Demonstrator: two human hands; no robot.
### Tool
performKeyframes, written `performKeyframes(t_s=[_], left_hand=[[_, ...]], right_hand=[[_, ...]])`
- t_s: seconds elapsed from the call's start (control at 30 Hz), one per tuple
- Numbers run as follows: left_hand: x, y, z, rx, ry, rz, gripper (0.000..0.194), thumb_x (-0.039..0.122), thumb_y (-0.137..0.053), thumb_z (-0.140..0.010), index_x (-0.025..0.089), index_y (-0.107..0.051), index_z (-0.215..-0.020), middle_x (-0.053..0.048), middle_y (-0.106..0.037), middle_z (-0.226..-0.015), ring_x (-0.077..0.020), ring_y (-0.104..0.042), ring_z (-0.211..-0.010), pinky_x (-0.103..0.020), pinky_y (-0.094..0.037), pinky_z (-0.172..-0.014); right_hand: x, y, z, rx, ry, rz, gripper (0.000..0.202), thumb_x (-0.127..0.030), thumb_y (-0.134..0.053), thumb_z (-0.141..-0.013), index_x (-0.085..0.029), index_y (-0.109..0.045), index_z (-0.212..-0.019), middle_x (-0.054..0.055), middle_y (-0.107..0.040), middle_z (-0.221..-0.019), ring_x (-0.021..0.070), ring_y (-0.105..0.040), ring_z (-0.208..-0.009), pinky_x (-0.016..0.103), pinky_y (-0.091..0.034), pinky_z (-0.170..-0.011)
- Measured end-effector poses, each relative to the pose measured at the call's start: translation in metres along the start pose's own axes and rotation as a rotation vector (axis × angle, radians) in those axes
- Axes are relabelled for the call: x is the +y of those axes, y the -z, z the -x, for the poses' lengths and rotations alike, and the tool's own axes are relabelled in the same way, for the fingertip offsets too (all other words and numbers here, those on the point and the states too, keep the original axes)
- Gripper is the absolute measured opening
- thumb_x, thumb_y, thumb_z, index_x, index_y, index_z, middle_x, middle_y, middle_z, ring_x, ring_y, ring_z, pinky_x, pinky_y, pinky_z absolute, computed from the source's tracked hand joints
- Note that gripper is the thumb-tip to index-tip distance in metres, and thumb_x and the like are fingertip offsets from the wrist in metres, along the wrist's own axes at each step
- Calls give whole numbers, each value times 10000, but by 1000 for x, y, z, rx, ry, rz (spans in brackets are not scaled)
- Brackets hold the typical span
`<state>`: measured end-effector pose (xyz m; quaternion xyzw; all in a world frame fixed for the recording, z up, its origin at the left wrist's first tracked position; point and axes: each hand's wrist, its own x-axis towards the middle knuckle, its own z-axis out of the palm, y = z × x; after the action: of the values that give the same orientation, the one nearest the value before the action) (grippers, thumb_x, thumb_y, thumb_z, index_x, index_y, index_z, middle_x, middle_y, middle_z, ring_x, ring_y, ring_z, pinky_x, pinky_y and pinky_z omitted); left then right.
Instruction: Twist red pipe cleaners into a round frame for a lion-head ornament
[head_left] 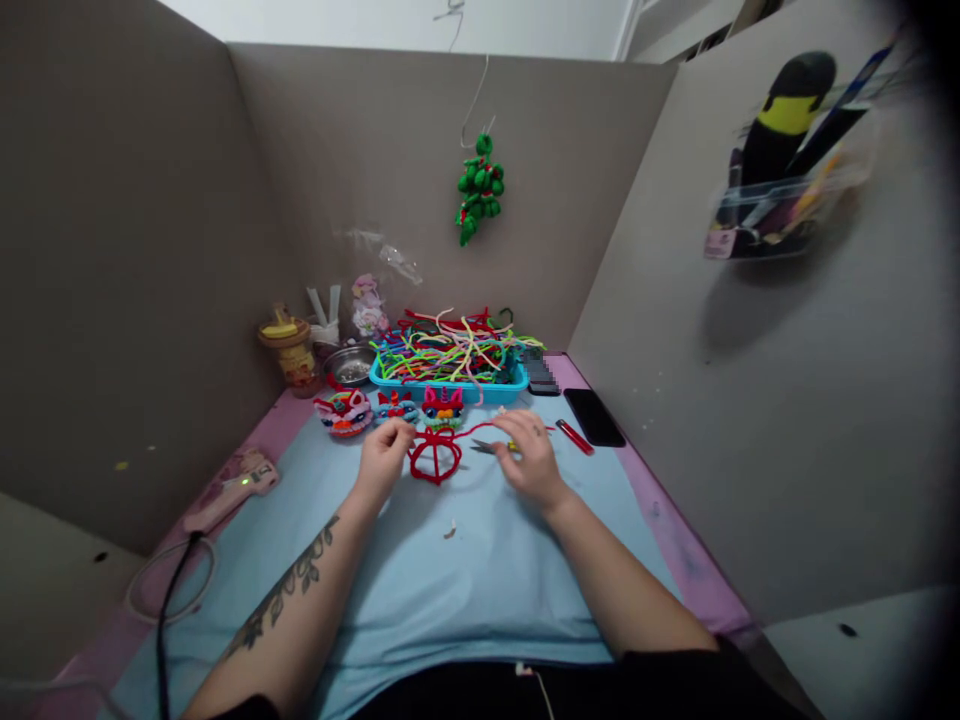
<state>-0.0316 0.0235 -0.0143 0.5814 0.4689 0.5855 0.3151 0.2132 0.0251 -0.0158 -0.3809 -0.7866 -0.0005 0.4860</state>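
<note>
A red pipe-cleaner frame (436, 458), rounded with bars across it, hangs or rests between the hands above the blue cloth. My left hand (387, 447) is closed on the frame's left end. From the frame a red strand (480, 428) runs right to my right hand (529, 453), whose fingers are bent around it. Scissors (484, 447) with yellow handles lie beside the right hand, partly hidden by it. Behind the hands sit three colourful animal-face pieces: a pink one (343, 413), a blue one (396, 407) and a red-and-green one (442, 408).
A blue basket (450, 391) of pipe cleaners stands at the back, a metal bowl (351, 366) to its left. A red cutter (574, 437) and black phone (594, 417) lie at right. A pink glue gun (234, 490) with a cable lies at left. Grey partitions enclose the table.
</note>
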Motion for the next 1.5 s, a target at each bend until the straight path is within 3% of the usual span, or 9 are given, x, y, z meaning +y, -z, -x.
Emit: performKeyframes(t_s=[0.13, 0.33, 0.4, 0.53, 0.67, 0.87, 1.03, 1.23, 1.5], left_hand=[[14, -20, 20, -112, -89, -96, 311, 433, -528, -790, 193, -579, -599, -19, -561, -599, -145, -500, -580, -262, -389, -573], [13, -20, 24, -311, -199, -70, 347, 501, -532, -785, 193, -641, -669, -45, -612, -626, -167, -554, -609, -282, -424, -606], [8, -13, 18, -256, -200, -39, 388, 523, -484, -809, 179, -661, -779, -64, -638, -704, -176, -573, -656, -283, -432, -617], [-7, 3, 0, 22, -106, -197, 301, 403, -442, -858, 171, -633, -878, -61, -638, -790, -169, -570, -713, -266, -426, -634], [-22, 7, -7, -90, -43, -429, 199, 331, -521, -804, 186, -622, -897, -41, -659, -791, -174, -593, -719, -256, -414, -619], [-19, -6, 9, -156, -159, -550, 277, 342, -526, -813, 214, -635, -1033, -41, -685, -770, -184, -614, -717, -270, -434, -657], [-22, -16, 13, -183, -68, -396, 304, 248, -475, -830, 200, -659, -1066, -53, -694, -1035, -191, -632, -939, -296, -469, -824], [-28, -20, 10, -176, 7, -179, 389, 69, -445, -737, 158, -682, -1032, -63, -683, -1072, -199, -607, -1030, -346, -441, -939], [-14, -18, 17, -95, -42, -110, 284, 178, -488, -779, 152, -691, -976, -69, -703, -989, -191, -630, -920, -334, -475, -860]], right_hand=[[-40, -18, 7, -96, 81, -73, 479, -249, -566, -812, -284, -451, -1276, 81, -572, -1220, 261, -503, -1151, 490, -398, -974], [-51, -24, 8, -86, -106, -214, 202, -240, -472, -874, -263, -628, -1001, 31, -680, -856, 172, -629, -780, 309, -505, -726], [-47, -23, 5, -56, -146, -217, 162, -234, -488, -862, -244, -642, -913, 26, -670, -808, 164, -617, -753, 294, -490, -716], [-38, -25, 0, -52, -195, -151, 154, -204, -479, -850, -219, -633, -848, 39, -640, -812, 174, -591, -801, 296, -458, -745], [-28, -34, 0, -116, -196, -86, 143, -188, -480, -840, -205, -618, -806, 43, -609, -816, 172, -568, -810, 281, -443, -733], [-24, -45, 3, -188, -196, -33, 130, -181, -487, -844, -199, -611, -808, 39, -594, -832, 163, -557, -811, 267, -428, -732], [-26, -52, 3, -213, -201, -37, 151, -158, -488, -844, -207, -630, -864, 38, -600, -855, 160, -561, -843, 269, -431, -769], [-26, -59, 3, -181, -189, -102, 168, -174, -490, -853, -209, -648, -896, 43, -606, -865, 161, -571, -842, 279, -449, -771], [-31, -57, 5, -111, -121, -63, 111, -201, -508, -849, -195, -619, -849, 50, -600, -842, 176, -556, -832, 287, -439, -757]])
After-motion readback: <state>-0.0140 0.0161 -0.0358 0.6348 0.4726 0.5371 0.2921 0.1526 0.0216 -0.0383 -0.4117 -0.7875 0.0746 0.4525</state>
